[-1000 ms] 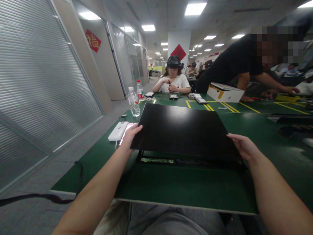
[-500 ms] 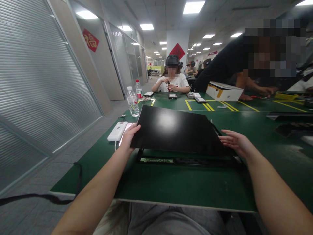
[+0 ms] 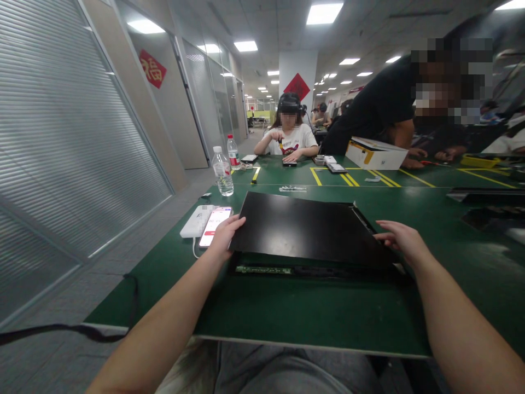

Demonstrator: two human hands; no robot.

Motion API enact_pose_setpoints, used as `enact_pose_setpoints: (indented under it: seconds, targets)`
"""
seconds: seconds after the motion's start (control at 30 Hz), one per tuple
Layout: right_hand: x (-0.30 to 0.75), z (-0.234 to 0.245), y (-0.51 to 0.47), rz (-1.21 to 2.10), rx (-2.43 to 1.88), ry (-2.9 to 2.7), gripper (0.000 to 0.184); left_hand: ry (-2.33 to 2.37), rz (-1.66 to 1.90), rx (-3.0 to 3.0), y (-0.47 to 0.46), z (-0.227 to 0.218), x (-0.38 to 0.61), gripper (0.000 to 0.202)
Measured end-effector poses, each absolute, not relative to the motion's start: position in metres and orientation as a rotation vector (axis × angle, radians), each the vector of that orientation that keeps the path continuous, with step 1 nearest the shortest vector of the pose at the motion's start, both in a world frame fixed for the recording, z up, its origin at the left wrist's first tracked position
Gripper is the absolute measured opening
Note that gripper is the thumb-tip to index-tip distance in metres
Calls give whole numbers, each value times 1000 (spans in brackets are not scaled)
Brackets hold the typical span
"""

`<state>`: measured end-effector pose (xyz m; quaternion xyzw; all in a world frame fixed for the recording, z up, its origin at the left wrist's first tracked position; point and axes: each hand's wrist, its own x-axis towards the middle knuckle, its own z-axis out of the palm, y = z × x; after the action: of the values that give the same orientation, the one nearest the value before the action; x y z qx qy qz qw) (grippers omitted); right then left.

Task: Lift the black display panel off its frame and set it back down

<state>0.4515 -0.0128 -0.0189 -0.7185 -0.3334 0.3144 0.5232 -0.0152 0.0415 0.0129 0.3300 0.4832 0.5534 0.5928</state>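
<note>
A large flat black panel (image 3: 305, 227) lies low over a black frame (image 3: 315, 271) on the green table (image 3: 287, 312) in front of me. Along the frame's near edge a narrow green circuit strip (image 3: 262, 270) shows. My left hand (image 3: 225, 236) grips the panel's left edge, thumb on top. My right hand (image 3: 400, 241) holds the panel's right edge with its fingers curled round it. Both forearms reach in from the bottom of the view.
A phone with a lit screen (image 3: 215, 225) and a white power bank (image 3: 196, 221) lie left of the panel, two water bottles (image 3: 223, 171) behind them. A seated person (image 3: 289, 137) works at the far end; another in black (image 3: 381, 109) leans over a white box (image 3: 376, 153).
The panel's far edge has come down from a raised tilt to almost flat on the frame. Both hands dropped with it. The phone at the left is now uncovered.
</note>
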Motion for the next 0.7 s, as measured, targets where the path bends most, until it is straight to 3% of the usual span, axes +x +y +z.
enact_pose_setpoints:
  seconds: [0.7]
  targets:
    - [478,-47,-4,444,-1887,-981,43,1090,1201,819,45,-5,-13,36]
